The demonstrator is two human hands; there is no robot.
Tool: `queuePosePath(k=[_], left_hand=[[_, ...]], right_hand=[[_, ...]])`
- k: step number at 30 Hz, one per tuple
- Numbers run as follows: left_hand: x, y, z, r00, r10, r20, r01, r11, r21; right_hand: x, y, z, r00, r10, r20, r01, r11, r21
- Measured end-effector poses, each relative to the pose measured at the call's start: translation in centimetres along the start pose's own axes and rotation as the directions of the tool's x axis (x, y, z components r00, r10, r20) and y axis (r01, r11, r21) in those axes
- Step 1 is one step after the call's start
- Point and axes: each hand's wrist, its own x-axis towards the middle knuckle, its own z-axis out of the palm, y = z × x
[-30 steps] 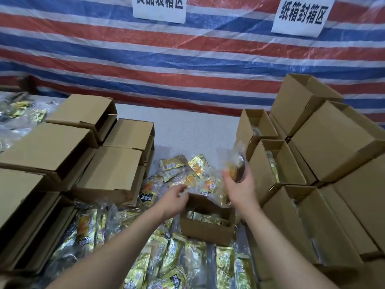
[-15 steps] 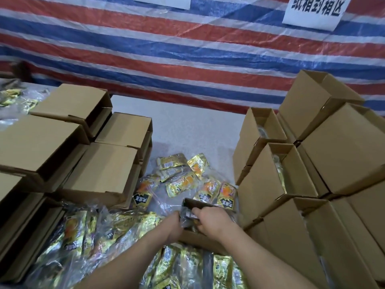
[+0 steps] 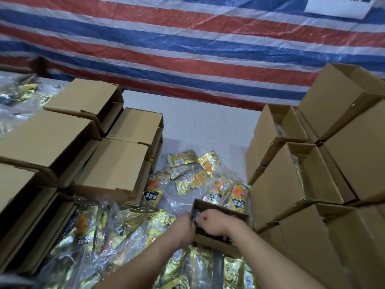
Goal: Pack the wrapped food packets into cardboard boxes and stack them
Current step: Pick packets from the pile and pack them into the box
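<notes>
A small open cardboard box [image 3: 216,245] sits low in the middle, among yellow and gold wrapped food packets [image 3: 191,182]. My right hand [image 3: 212,223] is inside the box with its fingers curled on a clear-wrapped packet [image 3: 194,215] at the box's left end. My left hand [image 3: 183,230] is at the box's left wall, fingers curled at that same packet. The box's inside is mostly hidden by my hands.
Closed cardboard boxes [image 3: 116,163] are stacked on the left. Open-topped boxes [image 3: 291,170] stand stacked on the right. More bagged packets [image 3: 100,230] lie in front left. A grey table [image 3: 200,122] meets a striped tarpaulin wall [image 3: 187,49] behind.
My right hand came down from above the table with a packet and went into the small box. My left hand moved to the box's left end. The view tilted downward.
</notes>
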Motion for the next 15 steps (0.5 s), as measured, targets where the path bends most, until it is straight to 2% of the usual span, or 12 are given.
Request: queuePosePath(k=[2,4,7,11,15], left_hand=[[0.1,-0.2,0.2,1.000,0.023,-0.017,-0.023,1.000,0.002],[0.2,-0.2,0.4,0.999,0.034,-0.029,-0.034,0.999,-0.001],[0.0,-0.1,0.4,1.000,0.029,-0.004,-0.029,0.999,0.026],[0.0,0.2,0.5,0.999,0.030,0.015,-0.031,0.998,0.051],[0.1,0.1,0.7,1.000,0.010,-0.008,-0.010,1.000,0.003]], right_hand=[[0.9,-0.7,1.2,0.995,0.052,0.084,-0.056,0.997,0.046],[1.7,-0.8,2.6,0.985,0.108,0.134,-0.132,0.974,0.183],[1.7,-0.4,3.2,0.990,0.105,0.095,-0.129,0.949,0.287],[1.2,2.0,1.6,0.979,0.167,-0.118,-0.134,0.959,0.249],[0.6,3.7,1.1,0.956,0.292,0.014,-0.292,0.956,-0.007]])
